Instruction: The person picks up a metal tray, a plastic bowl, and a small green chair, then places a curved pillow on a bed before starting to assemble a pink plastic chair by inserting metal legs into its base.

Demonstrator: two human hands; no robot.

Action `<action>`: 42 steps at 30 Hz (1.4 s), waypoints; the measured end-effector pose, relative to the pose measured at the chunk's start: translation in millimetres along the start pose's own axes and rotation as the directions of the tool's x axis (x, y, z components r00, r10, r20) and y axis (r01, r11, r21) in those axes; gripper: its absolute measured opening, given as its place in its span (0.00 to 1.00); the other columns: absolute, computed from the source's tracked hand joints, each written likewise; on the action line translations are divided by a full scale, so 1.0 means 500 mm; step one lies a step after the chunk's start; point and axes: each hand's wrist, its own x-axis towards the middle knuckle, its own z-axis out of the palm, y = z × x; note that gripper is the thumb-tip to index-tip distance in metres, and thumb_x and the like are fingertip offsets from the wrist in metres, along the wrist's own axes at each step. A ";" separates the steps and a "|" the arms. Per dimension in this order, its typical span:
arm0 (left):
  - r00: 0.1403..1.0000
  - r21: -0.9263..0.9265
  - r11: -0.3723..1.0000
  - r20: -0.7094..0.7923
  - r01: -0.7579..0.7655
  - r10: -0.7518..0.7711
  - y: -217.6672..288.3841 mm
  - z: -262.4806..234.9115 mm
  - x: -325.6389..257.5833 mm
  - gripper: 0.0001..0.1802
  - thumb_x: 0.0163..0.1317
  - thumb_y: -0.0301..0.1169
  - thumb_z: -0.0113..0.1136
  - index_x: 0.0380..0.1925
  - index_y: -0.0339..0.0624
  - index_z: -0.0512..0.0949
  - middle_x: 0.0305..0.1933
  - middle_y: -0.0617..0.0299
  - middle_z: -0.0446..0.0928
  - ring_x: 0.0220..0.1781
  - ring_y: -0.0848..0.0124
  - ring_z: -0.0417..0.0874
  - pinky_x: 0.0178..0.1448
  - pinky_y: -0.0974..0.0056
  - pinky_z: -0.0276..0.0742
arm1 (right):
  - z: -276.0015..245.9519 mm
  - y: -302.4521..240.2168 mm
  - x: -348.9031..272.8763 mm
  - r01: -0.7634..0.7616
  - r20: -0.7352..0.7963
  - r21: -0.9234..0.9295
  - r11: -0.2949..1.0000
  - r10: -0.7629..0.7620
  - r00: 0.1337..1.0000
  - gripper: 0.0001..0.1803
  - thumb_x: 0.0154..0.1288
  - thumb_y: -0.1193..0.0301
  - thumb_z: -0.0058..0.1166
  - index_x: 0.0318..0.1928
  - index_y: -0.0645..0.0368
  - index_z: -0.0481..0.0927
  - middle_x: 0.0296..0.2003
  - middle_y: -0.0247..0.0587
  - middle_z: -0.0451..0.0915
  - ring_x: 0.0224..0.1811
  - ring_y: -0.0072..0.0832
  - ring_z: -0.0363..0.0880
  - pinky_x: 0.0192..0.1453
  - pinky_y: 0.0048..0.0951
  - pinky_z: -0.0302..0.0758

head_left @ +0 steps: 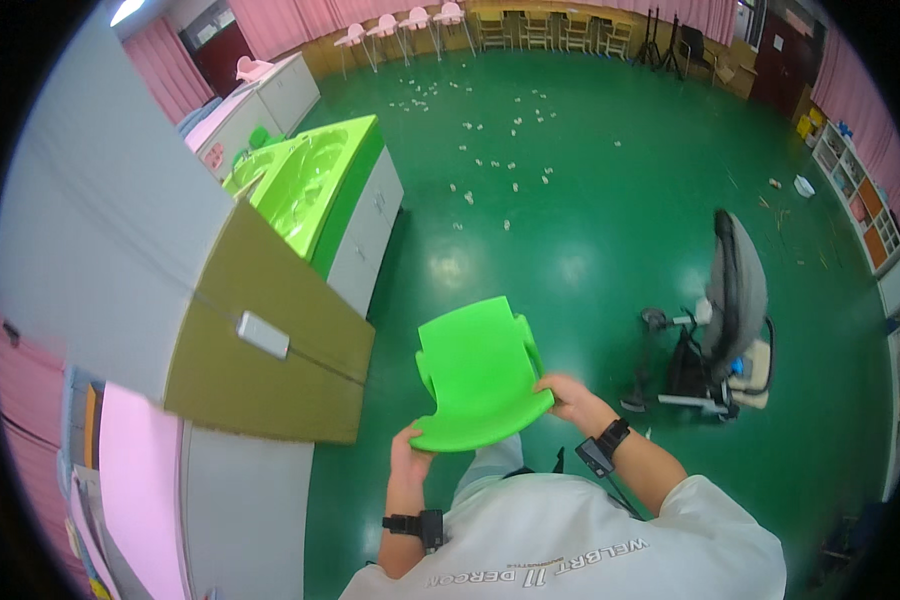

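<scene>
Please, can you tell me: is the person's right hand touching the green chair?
Touching. The head view shows the right hand at the right front corner of the green chair, fingers against its edge, no gap visible.

Lettering with a numeral mid-row (540, 575) runs across the chest of the wearer's white shirt (610, 525). White sign (778, 43) on dark-red door (785, 65): too small to read.
</scene>
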 end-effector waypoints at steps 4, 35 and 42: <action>1.000 0.021 1.000 0.012 0.001 -0.001 0.117 0.127 0.263 0.17 0.51 0.28 0.50 0.43 0.38 0.73 0.46 0.55 0.75 0.52 0.60 0.74 0.57 0.55 0.69 | 0.064 -0.232 0.186 0.014 -0.095 -0.032 0.999 -0.017 0.995 0.08 0.54 0.79 0.51 0.37 0.64 0.73 0.33 0.43 0.78 0.31 0.31 0.78 0.34 0.32 0.77; 0.986 0.017 0.989 0.085 -0.146 0.144 1.112 1.168 1.817 0.18 0.53 0.27 0.51 0.46 0.39 0.72 0.46 0.60 0.75 0.48 0.66 0.77 0.54 0.62 0.73 | 0.491 -1.846 1.547 0.052 -0.051 -0.002 0.999 -0.052 0.997 0.23 0.55 0.82 0.48 0.54 0.65 0.66 0.47 0.47 0.74 0.48 0.37 0.76 0.53 0.36 0.75; 0.997 0.049 0.997 0.047 -0.056 0.053 1.427 1.241 2.254 0.19 0.53 0.29 0.51 0.47 0.42 0.71 0.45 0.60 0.76 0.47 0.66 0.77 0.51 0.61 0.73 | 0.623 -2.074 1.959 0.039 -0.019 0.110 0.993 -0.037 0.999 0.10 0.55 0.82 0.49 0.40 0.66 0.74 0.40 0.48 0.77 0.43 0.38 0.78 0.52 0.35 0.76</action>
